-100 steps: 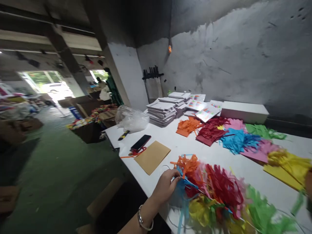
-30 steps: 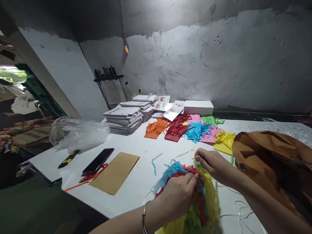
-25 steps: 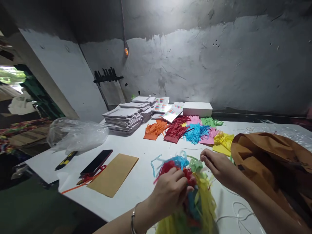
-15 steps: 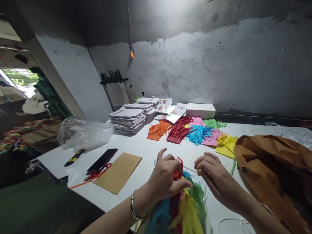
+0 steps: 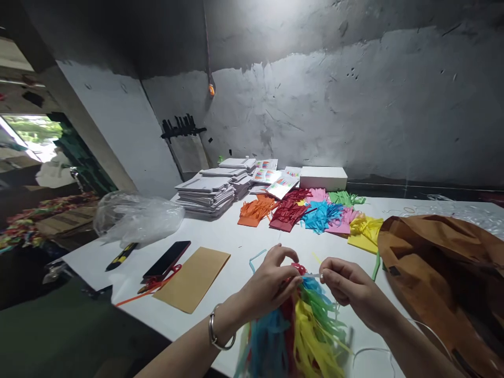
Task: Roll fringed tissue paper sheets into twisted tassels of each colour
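Observation:
My left hand is closed around the top of a multicoloured paper tassel garland, whose blue, red, yellow and green strips hang toward the table's front edge. Just to its right, my right hand pinches the end of a thin white ribbon, stretched short between the two hands. Part of the tassel's top is hidden behind my left fingers. A loose white cord curls on the table under my right forearm.
Fringed paper bundles, among them an orange one, lie toward the back. Stacked white packets stand left of them. A brown cloth bag sits right. On the left are a brown card, a phone and a cutter.
My right hand has gone from loosely curled to pinching the white ribbon, now drawn out beside the tassel top. My left hand has shifted slightly and its raised index finger has come down.

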Motion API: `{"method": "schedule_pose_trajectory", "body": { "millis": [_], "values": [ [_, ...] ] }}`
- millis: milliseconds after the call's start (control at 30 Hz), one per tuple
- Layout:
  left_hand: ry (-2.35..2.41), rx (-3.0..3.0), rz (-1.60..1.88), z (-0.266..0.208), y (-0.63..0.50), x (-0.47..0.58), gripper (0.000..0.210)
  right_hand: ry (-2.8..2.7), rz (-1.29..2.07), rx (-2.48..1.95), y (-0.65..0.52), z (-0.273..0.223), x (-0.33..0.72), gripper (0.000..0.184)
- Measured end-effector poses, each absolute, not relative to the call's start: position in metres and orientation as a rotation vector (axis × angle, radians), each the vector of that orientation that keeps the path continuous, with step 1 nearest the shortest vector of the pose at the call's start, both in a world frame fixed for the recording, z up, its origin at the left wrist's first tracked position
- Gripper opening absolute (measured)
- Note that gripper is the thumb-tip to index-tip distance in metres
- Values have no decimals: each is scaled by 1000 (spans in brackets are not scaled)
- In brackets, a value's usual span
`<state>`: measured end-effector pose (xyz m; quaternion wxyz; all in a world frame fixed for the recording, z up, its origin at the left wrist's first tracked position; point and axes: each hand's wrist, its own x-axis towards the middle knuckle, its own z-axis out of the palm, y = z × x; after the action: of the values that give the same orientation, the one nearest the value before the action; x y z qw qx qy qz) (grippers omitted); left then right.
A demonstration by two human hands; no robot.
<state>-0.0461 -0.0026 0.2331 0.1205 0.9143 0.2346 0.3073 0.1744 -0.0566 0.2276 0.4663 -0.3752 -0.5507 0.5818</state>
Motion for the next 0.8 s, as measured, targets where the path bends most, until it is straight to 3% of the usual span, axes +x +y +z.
{"method": "schedule_pose_trajectory", "body": {
  "millis": [267, 533, 733, 800],
  "values": [
    [546, 2644, 778, 221, 11, -46, 22, -1233, 1516, -897, -56, 222, 177, 44],
    [691, 2571, 609, 253, 27, -87, 31, -1250, 1543, -1003, -68, 212, 248, 45],
    [1247, 2289, 903, 269, 57, -151, 33, -1516, 1077, -1518, -86, 214, 349, 47],
    [1525, 2056, 1076, 274, 67, -174, 34, -1620, 717, -1739, -102, 215, 383, 53]
  ]
}}
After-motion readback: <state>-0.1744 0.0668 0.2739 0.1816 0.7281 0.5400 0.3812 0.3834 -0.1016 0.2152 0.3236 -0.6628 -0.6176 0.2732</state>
